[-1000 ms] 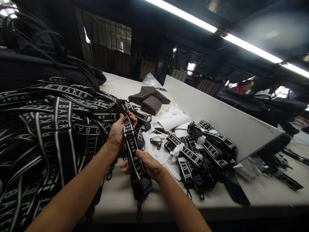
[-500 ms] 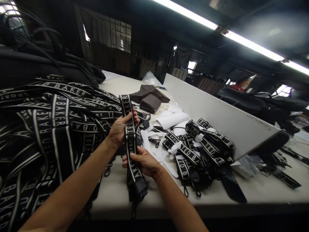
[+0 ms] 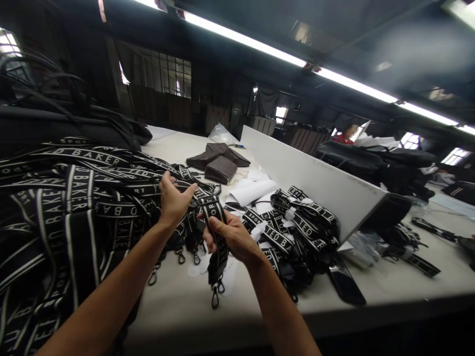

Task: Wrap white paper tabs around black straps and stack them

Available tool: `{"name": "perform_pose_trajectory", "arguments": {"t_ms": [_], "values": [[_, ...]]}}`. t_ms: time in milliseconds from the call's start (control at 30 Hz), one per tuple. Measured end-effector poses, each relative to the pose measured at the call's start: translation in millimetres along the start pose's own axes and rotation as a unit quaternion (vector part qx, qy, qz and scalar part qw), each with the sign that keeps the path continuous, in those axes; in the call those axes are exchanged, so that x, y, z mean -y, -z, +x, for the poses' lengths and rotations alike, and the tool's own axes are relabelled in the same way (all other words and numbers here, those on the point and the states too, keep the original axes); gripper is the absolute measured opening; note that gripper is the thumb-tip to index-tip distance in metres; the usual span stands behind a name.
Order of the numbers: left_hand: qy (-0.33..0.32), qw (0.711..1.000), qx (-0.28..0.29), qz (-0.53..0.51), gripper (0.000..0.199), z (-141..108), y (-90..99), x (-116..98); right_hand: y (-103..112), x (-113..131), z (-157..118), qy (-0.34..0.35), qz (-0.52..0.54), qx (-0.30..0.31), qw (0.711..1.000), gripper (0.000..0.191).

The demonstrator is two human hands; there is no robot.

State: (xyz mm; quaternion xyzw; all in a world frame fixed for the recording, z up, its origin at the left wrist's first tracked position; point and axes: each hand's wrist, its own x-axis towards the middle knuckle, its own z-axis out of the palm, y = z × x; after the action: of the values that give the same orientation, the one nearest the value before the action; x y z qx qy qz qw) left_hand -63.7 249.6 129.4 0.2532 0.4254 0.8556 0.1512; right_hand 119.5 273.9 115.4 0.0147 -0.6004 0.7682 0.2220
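Right hand (image 3: 236, 236) clamped on strap (image 3: 214, 208), likely keeping its layers together; left hand (image 3: 174, 201), fingers apart, near heap (image 3: 79, 195)

The flat black-and-white lettered strap (image 3: 215, 211) looks woven cloth, the curled white sheet (image 3: 253, 192) smooth paper, the oblong black slab (image 3: 348, 284) glossy.

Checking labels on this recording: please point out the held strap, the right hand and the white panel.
Held strap (image 3: 214, 209), head view: lettered upper part.
Right hand (image 3: 236, 236), head view: thumb base.
White panel (image 3: 311, 181), head view: broad face.
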Motion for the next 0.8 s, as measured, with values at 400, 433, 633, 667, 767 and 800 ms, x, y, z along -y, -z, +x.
{"name": "perform_pose_trajectory", "arguments": {"t_ms": [400,433,633,667,767,800], "values": [[0.207,0.891,0.400,-0.055,0.062,-37,8.4,-3,-11,49,34,0.137,-0.073,-0.093,0.983,0.038],[0.204,0.893,0.398,-0.045,0.066,-39,13.1,1,-12,45,39,0.156,-0.073,-0.128,0.977,0.039],[0.067,0.929,0.356,0.071,0.072,-53,25.6,17,-13,8,67,0.250,-0.100,-0.286,0.920,0.041],[0.055,0.935,0.339,0.090,0.066,-56,24.3,18,-13,3,71,0.253,-0.104,-0.307,0.912,0.042],[0.040,0.945,0.302,0.117,0.045,-65,19.7,22,-11,-8,81,0.254,-0.102,-0.353,0.895,0.044],[0.050,0.946,0.298,0.117,0.042,-68,18.7,23,-9,-9,82,0.251,-0.099,-0.362,0.892,0.044]]}}
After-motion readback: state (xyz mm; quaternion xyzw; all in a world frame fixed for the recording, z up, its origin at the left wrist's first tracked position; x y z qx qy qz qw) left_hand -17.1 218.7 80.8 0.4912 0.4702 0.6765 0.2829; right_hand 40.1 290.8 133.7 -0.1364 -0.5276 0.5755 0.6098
